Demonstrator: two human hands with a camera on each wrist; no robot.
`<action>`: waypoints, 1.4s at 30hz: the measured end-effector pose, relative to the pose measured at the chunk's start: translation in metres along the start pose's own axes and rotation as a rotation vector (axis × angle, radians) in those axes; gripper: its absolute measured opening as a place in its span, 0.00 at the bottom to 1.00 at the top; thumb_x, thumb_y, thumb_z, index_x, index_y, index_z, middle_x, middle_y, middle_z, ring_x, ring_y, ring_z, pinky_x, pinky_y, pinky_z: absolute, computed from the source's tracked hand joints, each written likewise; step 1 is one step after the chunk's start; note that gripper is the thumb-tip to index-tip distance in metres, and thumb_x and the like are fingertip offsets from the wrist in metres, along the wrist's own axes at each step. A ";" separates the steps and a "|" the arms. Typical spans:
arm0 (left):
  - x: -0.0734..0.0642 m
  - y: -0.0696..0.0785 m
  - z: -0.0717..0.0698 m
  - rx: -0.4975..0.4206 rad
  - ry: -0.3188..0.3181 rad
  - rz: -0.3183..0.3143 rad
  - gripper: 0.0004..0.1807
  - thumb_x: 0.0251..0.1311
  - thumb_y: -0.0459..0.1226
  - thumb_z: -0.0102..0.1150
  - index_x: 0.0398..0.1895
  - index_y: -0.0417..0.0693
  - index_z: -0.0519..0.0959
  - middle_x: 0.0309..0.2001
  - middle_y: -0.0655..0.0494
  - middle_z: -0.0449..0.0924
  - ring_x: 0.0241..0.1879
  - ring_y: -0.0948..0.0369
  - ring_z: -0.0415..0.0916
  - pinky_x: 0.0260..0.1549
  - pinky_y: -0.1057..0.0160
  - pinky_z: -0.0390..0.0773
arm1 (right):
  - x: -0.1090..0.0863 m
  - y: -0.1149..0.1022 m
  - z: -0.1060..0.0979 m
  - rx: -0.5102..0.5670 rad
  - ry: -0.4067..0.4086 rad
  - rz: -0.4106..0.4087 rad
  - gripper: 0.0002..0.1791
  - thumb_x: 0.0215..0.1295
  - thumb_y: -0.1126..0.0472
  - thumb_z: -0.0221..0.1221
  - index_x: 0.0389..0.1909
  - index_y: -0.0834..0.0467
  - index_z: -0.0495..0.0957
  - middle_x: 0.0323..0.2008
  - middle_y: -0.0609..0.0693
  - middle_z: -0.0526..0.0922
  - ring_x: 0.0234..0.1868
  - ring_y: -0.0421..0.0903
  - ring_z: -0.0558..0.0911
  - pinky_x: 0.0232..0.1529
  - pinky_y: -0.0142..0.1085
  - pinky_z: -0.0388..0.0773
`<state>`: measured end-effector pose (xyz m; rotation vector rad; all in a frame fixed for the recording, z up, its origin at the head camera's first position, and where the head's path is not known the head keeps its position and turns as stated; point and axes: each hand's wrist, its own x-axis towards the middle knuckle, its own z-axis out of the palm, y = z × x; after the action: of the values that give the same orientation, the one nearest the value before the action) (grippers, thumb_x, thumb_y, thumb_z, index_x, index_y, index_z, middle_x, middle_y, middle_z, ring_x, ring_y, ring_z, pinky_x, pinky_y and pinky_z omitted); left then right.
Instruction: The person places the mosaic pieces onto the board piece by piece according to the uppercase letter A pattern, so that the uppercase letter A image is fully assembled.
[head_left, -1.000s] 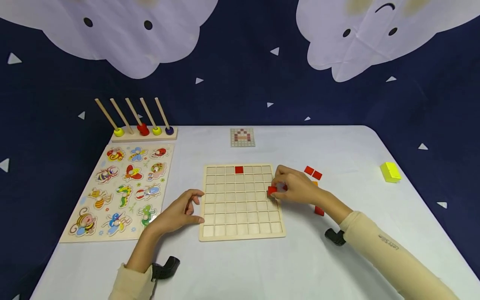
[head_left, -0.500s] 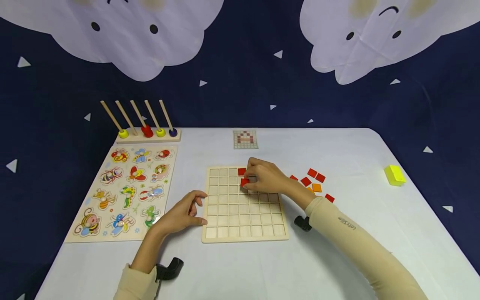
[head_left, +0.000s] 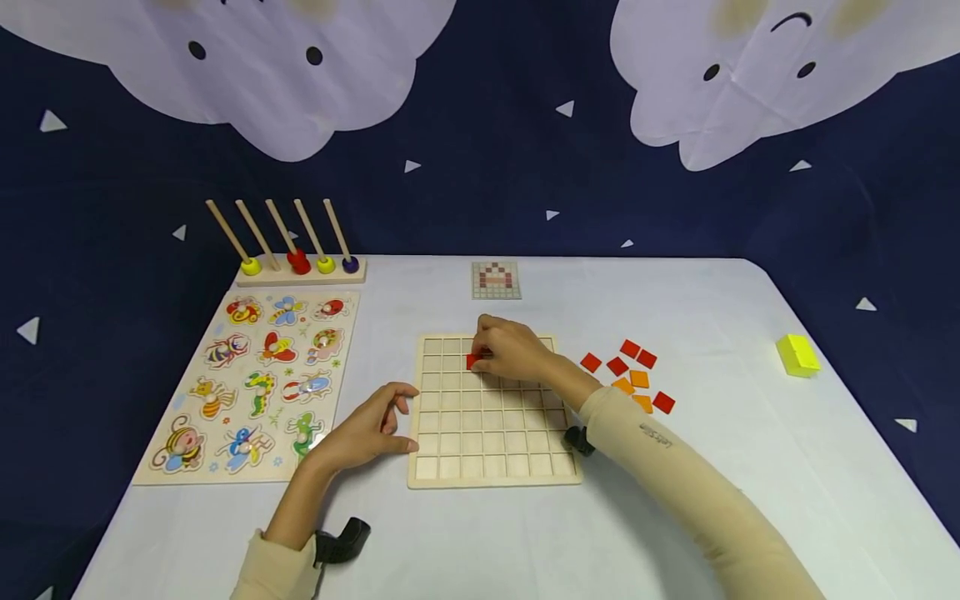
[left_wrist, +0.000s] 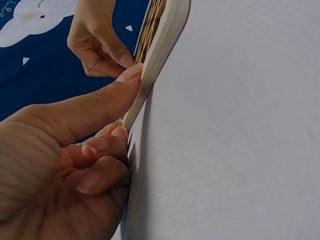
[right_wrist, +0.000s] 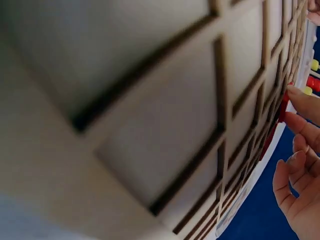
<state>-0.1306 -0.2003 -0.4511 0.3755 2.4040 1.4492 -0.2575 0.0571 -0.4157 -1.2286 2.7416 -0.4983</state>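
Observation:
A wooden grid board (head_left: 495, 482) lies on the white table. My right hand (head_left: 510, 348) is over its upper rows, pinching a small red square tile (head_left: 472, 362) between thumb and fingertips. In the right wrist view, the pinched red tile (right_wrist: 284, 104) stands tilted at the grid, and a darker red tile (right_wrist: 269, 142) shows farther along the board. My left hand (head_left: 367, 429) touches the board's left edge, thumb and index finger spread apart. The left wrist view shows its thumb (left_wrist: 131, 75) against the rim, the other fingers loosely bent.
Loose red tiles (head_left: 618, 367) and orange tiles (head_left: 639, 379) lie right of the board. A pattern card (head_left: 496, 281) is behind it. Left are an insect peg puzzle (head_left: 247, 387) and a peg stacker (head_left: 300, 277). A yellow block (head_left: 798, 356) stands far right.
My right hand has carried the red tile leftward from the board's right edge to its upper middle, uncovering the loose tiles. My left hand stays at the left edge.

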 end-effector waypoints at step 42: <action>0.000 0.000 0.000 -0.002 -0.014 0.024 0.39 0.49 0.32 0.74 0.63 0.35 0.64 0.43 0.45 0.65 0.29 0.66 0.61 0.29 0.68 0.65 | -0.119 0.081 -0.037 -0.063 0.111 0.413 0.18 0.56 0.51 0.72 0.37 0.62 0.87 0.39 0.56 0.77 0.38 0.50 0.76 0.40 0.48 0.77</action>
<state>-0.1307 -0.1999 -0.4510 0.4141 2.3951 1.4536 -0.2435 0.2052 -0.4133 -0.6270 3.0075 -0.4473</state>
